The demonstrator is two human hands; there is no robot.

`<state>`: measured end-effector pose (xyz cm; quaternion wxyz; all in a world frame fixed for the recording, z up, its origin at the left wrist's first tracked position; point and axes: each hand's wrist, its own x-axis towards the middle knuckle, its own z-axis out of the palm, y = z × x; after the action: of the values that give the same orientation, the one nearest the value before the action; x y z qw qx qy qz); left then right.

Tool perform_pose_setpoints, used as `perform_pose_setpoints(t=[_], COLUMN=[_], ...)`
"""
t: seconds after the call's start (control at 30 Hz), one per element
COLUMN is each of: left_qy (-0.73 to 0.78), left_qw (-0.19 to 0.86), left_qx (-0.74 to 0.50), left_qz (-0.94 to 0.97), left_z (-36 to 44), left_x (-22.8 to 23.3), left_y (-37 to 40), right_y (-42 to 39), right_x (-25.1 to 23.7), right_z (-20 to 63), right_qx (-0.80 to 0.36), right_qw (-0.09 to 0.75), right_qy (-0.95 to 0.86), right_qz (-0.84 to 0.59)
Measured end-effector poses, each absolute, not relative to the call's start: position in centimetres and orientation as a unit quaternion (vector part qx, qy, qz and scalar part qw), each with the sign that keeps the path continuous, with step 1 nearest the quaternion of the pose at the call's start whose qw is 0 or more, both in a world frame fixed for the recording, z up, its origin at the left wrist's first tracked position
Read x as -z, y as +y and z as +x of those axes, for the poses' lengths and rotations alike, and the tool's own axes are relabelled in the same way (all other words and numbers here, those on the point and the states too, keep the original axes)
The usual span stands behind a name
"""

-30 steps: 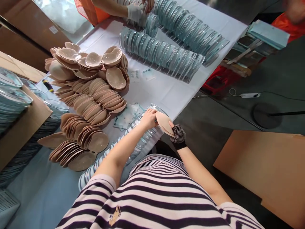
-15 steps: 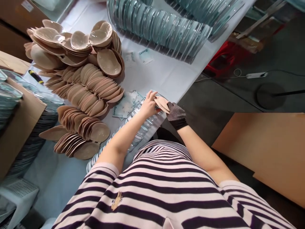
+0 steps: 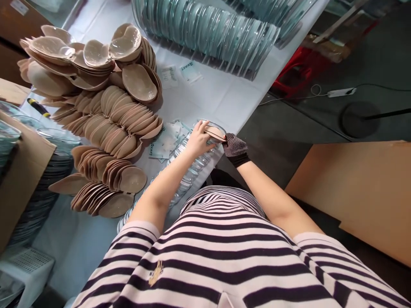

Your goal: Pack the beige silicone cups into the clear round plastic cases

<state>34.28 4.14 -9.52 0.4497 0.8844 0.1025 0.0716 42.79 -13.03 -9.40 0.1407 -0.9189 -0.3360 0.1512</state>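
My bare left hand [image 3: 199, 139] has its fingers curled over a beige adhesive bra cup [image 3: 215, 131] near the table's front edge. From the other side, my right hand [image 3: 236, 146], in a dark dotted fingerless-looking glove, pinches the same piece at its edge. The cup lies at a clear plastic case [image 3: 210, 122], whose rim shows behind it. Below my left hand a row of clear cases [image 3: 188, 175] runs along the table edge, partly hidden by my forearm. Left of it lie printed paper cards [image 3: 167, 139].
Beige bra cups [image 3: 109, 122] stand in several rows and piles at the left. Rows of clear plastic shells [image 3: 212, 34] fill the back of the table. A cardboard box [image 3: 353, 192] is at the right, a red stool [image 3: 293, 70] behind, a yellow-black tool handle [image 3: 38, 107] far left.
The bra cup has turned flatter and sits lower against the clear case, whose rim now shows more. Both hands stay on it. The camera view has shifted slightly.
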Motion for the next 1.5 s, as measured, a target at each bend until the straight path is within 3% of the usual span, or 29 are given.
perform_pose_setpoints(t=[0.27, 0.4, 0.6, 0.8, 1.03, 1.1, 1.2, 1.3, 1.4, 1.5], left_qy=[0.042, 0.032, 0.021, 0.033, 0.012, -0.005, 0.004, 0.021, 0.006, 0.005], left_qw=[0.274, 0.242, 0.229, 0.205, 0.194, 0.195, 0.198, 0.206, 0.210, 0.215], left_qx=[-0.030, -0.028, -0.006, 0.028, 0.085, 0.097, 0.073, 0.026, 0.009, 0.049], left_qz=[0.960, 0.969, 0.973, 0.978, 0.977, 0.976, 0.978, 0.978, 0.978, 0.975], left_z=[33.7, 33.8, 33.9, 34.6, 36.6, 37.0, 37.0, 36.6, 36.9, 38.1], left_x=[9.5, 9.4, 9.5, 8.7, 7.4, 7.5, 7.9, 8.2, 8.1, 7.7], left_y=[4.3, 4.2, 4.1, 4.3, 5.1, 5.4, 5.4, 5.0, 4.5, 4.5], right_y=[-10.1, -11.6, -10.7, -11.0, -12.6, -12.9, -13.0, -12.5, -11.4, -9.8], right_x=[9.1, 9.8, 9.8, 10.0, 10.8, 10.9, 10.5, 9.4, 8.1, 6.7], right_z=[43.8, 43.4, 44.1, 45.5, 43.8, 43.8, 44.7, 46.0, 47.0, 47.2], right_qx=[-0.239, -0.241, -0.294, -0.512, -0.498, -0.512, -0.540, -0.537, -0.502, -0.368], right_qw=[0.122, 0.157, 0.115, 0.312, 0.567, 0.588, 0.549, 0.458, 0.236, -0.016], right_qy=[-0.318, -0.307, -0.311, -0.205, -0.042, -0.023, -0.033, -0.079, -0.218, -0.402], right_qz=[-0.909, -0.907, -0.897, -0.774, -0.654, -0.626, -0.637, -0.704, -0.803, -0.838])
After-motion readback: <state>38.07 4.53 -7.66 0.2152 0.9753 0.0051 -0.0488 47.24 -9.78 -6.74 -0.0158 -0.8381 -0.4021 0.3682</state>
